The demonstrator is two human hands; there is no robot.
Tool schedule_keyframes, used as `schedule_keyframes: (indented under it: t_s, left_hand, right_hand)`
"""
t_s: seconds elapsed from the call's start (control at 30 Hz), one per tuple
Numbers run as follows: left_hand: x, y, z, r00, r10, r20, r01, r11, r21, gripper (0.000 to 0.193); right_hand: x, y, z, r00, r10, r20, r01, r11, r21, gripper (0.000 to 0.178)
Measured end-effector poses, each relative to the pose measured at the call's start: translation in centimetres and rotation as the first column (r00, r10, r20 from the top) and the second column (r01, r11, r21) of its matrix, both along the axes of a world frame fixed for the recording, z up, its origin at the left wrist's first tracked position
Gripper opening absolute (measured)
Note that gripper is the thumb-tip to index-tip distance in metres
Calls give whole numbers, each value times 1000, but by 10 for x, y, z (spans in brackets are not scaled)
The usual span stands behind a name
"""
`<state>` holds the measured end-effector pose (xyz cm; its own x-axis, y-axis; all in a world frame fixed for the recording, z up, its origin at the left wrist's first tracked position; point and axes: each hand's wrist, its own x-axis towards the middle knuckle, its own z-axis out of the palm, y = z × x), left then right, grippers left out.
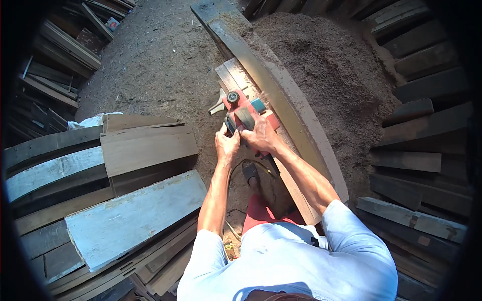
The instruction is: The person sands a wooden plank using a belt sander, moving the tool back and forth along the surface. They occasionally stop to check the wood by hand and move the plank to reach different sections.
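Planer: held over board, frame centre
Right hand: wrapped around handle
Left hand: placed at its side, grip unclear
Board: apparently being planed; level, steady push probably needed next

Hard, bright daylight. White T-shirt glares, nearly washed out; crisp-edged shadow across its lower front. Whitish-blue painted plank reflects strongly; timber stack at upper left sinks into dimness. Fisheye rim goes black at corners, boards bowing towards it. Electric planer slightly soft, fine detail smeared.
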<state>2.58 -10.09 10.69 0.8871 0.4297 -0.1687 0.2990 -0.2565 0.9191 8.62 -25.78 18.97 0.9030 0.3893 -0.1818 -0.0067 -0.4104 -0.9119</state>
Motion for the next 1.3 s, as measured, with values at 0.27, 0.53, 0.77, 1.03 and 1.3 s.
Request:
schedule_keyframes:
  t_s: [0.27, 0.53, 0.77, 1.03, 1.3]
  left_hand:
    - [-187, -145, 23, 987, -4, -160, 19, 996, 90, 62]
    - [-186, -142, 14, 984, 28, -174, -10, 995, 104, 69]
    - [-90, -73, 15, 997, 48, -64, -43, 996, 76, 57]
    - [32, 21, -7, 998, 58, 33, -61, 991, 119, 54]
    - [170, 122, 6, 997, 10, 79, -1, 994, -108, 29]
  right_hand:
    - [-176, -137, 12, 992, 30, -125, -25, 999, 44, 35]
    - [-171, -132, 14, 974, 30, -224, -27, 999, 19, 37]
    - [-79, -61, 16, 986, 43, -159, -38, 999, 34, 35]
    - [44, 27, 8, 993, 26, -115, -22, 999, 40, 38]
    - [169, 116, 28, 991, 117, -63, -111, 990, 93, 34]
